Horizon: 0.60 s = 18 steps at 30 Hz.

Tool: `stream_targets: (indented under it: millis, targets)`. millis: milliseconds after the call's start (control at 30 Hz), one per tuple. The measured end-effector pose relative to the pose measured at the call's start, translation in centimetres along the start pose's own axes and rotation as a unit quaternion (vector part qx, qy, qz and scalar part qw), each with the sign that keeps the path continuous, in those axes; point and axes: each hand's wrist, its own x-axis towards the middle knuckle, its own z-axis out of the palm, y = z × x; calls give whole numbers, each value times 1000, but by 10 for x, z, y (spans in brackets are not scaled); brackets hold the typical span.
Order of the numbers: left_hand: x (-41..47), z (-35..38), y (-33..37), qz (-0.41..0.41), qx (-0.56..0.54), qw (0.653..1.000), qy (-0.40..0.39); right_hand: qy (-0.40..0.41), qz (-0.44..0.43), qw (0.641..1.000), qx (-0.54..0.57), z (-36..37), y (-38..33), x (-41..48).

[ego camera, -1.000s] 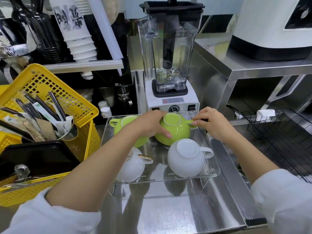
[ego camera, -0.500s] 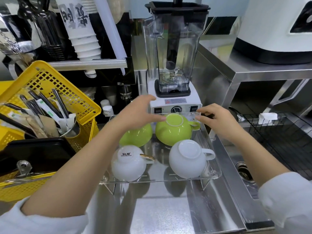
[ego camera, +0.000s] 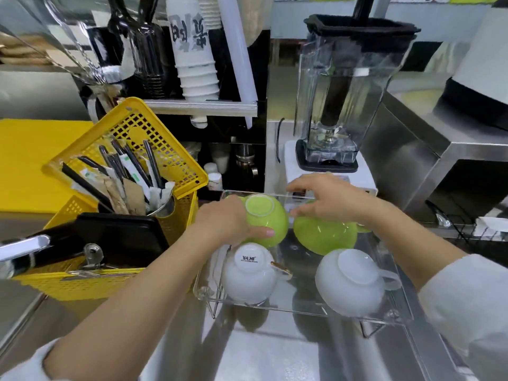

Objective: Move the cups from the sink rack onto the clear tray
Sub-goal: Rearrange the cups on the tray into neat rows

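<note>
Several cups stand upside down on the clear tray point(ego camera: 390, 316). At the back left is a green cup point(ego camera: 268, 217), and my left hand point(ego camera: 228, 222) grips its side, thumb under the rim. Beside it to the right sits a second green cup point(ego camera: 323, 235); my right hand point(ego camera: 327, 200) rests over its top with fingers spread. In front stand two white cups: one with a printed base and gold handle point(ego camera: 248, 273), one plain point(ego camera: 350, 283). The sink rack point(ego camera: 467, 229) of black wire shows at the far right edge.
A yellow basket point(ego camera: 154, 138) with straws, a metal cup and a black tray stands left of the clear tray. A blender point(ego camera: 338, 105) stands right behind it. Paper cup stacks point(ego camera: 196, 64) hang at the back. Steel counter runs in front.
My left hand moved from the right green cup to the left green cup and gripped it. My right hand shifted from that cup's handle to over its top. The camera view tilted up and left.
</note>
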Motion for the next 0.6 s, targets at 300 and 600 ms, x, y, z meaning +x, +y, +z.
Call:
stream_targets:
  millis: [300, 600]
  targets:
    - [4, 11, -2, 47, -15, 998, 51, -158, 4, 987, 23, 14, -17, 37]
    - [13, 18, -20, 114, -121, 985, 37, -167, 11, 986, 11, 23, -14, 39]
